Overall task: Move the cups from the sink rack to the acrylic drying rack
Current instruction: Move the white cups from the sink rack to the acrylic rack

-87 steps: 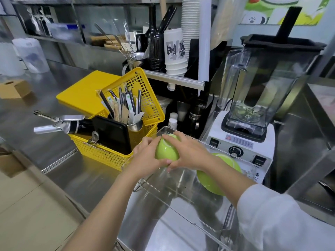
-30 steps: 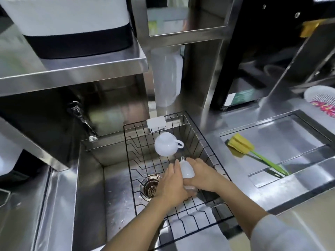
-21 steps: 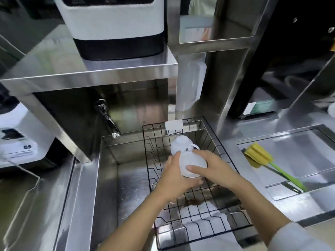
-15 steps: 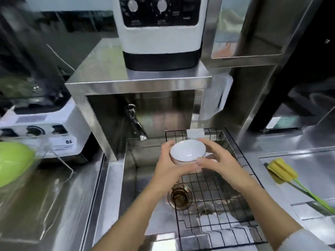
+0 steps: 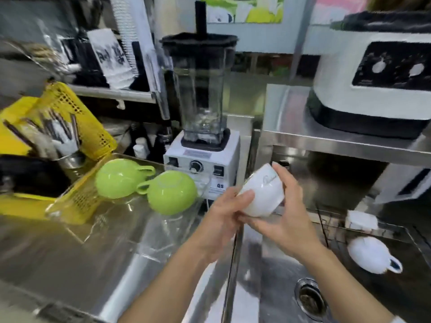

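Note:
A white cup (image 5: 262,191) hangs in the air above the sink's left edge, tilted, held between my left hand (image 5: 224,214) and my right hand (image 5: 284,214). To the left, two green cups (image 5: 117,178) (image 5: 171,192) lie upside down in the clear acrylic drying rack (image 5: 112,229). Another white cup (image 5: 370,254) with a handle lies in the black wire sink rack (image 5: 326,227) at the right.
A blender (image 5: 201,127) stands just behind the acrylic rack. A yellow basket (image 5: 77,127) with utensils sits at the left. A white appliance (image 5: 373,85) rests on a steel shelf above the sink. The drain (image 5: 310,297) is below my right arm.
Both hands lifted the white cup out of the sink rack and carried it left. The view swung left, so the acrylic rack with the green cups is in sight again.

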`<state>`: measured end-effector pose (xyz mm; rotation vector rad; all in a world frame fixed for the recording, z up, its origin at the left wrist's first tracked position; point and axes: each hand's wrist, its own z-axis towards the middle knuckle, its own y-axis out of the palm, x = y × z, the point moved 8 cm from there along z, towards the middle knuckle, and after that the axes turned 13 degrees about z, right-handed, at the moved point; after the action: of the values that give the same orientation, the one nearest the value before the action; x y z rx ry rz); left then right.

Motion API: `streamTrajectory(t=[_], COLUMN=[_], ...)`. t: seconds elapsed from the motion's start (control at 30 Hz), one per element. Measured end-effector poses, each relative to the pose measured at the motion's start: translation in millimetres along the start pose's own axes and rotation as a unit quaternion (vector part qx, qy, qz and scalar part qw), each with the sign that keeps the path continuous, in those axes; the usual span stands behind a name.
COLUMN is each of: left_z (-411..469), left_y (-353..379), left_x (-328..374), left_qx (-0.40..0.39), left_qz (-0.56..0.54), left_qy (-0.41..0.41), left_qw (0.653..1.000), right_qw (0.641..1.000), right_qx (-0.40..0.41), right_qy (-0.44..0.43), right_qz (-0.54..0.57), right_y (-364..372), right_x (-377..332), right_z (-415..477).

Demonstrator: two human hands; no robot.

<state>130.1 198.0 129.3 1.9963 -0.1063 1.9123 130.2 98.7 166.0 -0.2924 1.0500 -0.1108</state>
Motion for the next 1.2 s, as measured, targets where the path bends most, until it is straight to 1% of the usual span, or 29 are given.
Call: streamTrajectory(t=[0.07, 0.13, 0.2, 0.27, 0.3, 0.37, 0.43, 0.53, 0.6, 0.63, 0.67, 0.77, 0.9, 0.97, 1.07, 1.2], left_z=[-13, -32, -56, -75, -82, -92, -101, -115, -122, -123, -123, -124, -125, -123, -118, -115], left_y=[-39, -78, -111, -132, -142, -167, -193, -227, -240, -245, -251, -267, -284, -288, -293, -297], left_x=[17, 41, 69, 90, 95, 102, 106, 102, 98, 94, 90, 80, 65, 57, 47, 39], left_qx=[0.069, 0.159, 0.241, 0.273, 0.284, 0.328, 0.378, 0.441, 0.465, 0.459, 0.446, 0.417, 0.402, 0.395, 0.389, 0.39], left_qz=[0.032, 0.089, 0.189, 0.296, 0.345, 0.413, 0.458, 0.482, 0.516, 0.534, 0.547, 0.553, 0.529, 0.526, 0.522, 0.496], left_qy=[0.03, 0.099, 0.184, 0.242, 0.254, 0.255, 0.239, 0.188, 0.144, 0.119, 0.095, 0.043, 0.005, -0.016, -0.033, -0.042], left_qw=[0.997, 0.978, 0.934, 0.883, 0.858, 0.811, 0.768, 0.733, 0.705, 0.7, 0.702, 0.72, 0.747, 0.753, 0.758, 0.775], right_qw=[0.999, 0.999, 0.997, 0.995, 0.994, 0.99, 0.983, 0.976, 0.974, 0.972, 0.968, 0.948, 0.932, 0.926, 0.924, 0.929], right_qx=[-0.004, -0.021, -0.051, -0.083, -0.094, -0.113, -0.145, -0.176, -0.176, -0.177, -0.183, -0.213, -0.234, -0.236, -0.232, -0.213], right_qy=[-0.028, -0.034, -0.05, -0.054, -0.056, -0.061, -0.059, -0.056, -0.036, -0.03, -0.029, -0.029, -0.019, -0.019, 0.004, 0.016], right_qz=[0.016, 0.03, 0.004, -0.022, -0.031, -0.059, -0.095, -0.117, -0.135, -0.15, -0.17, -0.233, -0.277, -0.293, -0.304, -0.304], right_y=[34, 68, 103, 135, 150, 176, 202, 233, 247, 254, 261, 281, 294, 298, 299, 299], right_x=[-14, -25, -36, -42, -46, -56, -63, -67, -68, -68, -67, -61, -51, -46, -36, -26], right_z=[11, 21, 30, 39, 43, 51, 58, 62, 65, 66, 66, 66, 64, 63, 61, 60])
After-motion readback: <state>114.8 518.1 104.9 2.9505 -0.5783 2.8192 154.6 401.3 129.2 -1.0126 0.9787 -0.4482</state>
